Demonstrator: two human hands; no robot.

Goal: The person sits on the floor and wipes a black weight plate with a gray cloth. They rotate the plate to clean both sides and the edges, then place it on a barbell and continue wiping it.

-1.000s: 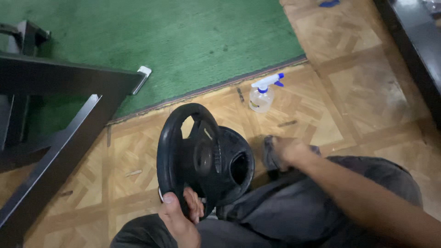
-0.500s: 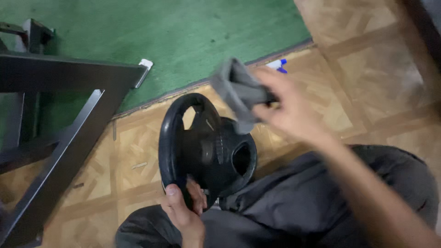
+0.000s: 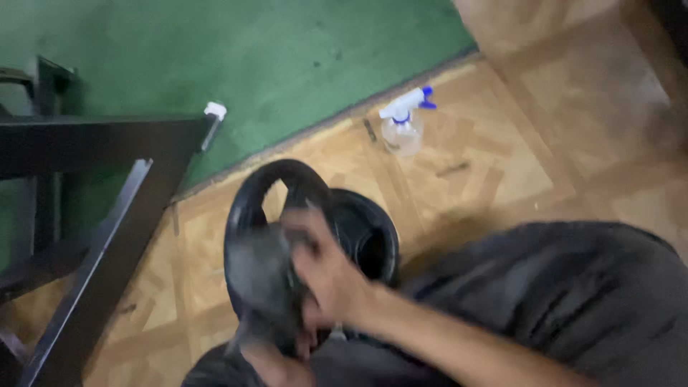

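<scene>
1. Wooden parquet floor (image 3: 502,165) fills the lower and right part of the view, with a green mat (image 3: 236,64) covering the upper left; the picture is blurred by motion
2. At the far left, a black metal frame (image 3: 93,143) stands on the mat and floor, one slanted bar running down toward the lower left, a small white cap at the end of its top bar
3. Near the middle, a black steering wheel (image 3: 287,236) stands upright on the person's lap, its round hub facing right
4. At the bottom edge below the wheel, the left hand (image 3: 276,365) is only partly in view, touching the lower rim; whether it grips the rim cannot be told
5. The right hand (image 3: 322,269) is clenched on a dark grey cloth (image 3: 261,276), pressing it flat against the wheel's face
6. Farther right on the floor, well apart from the wheel, stands a clear spray bottle (image 3: 403,123) with a white and blue trigger head
7. Dark grey trousers (image 3: 559,301) cover the lower right
</scene>
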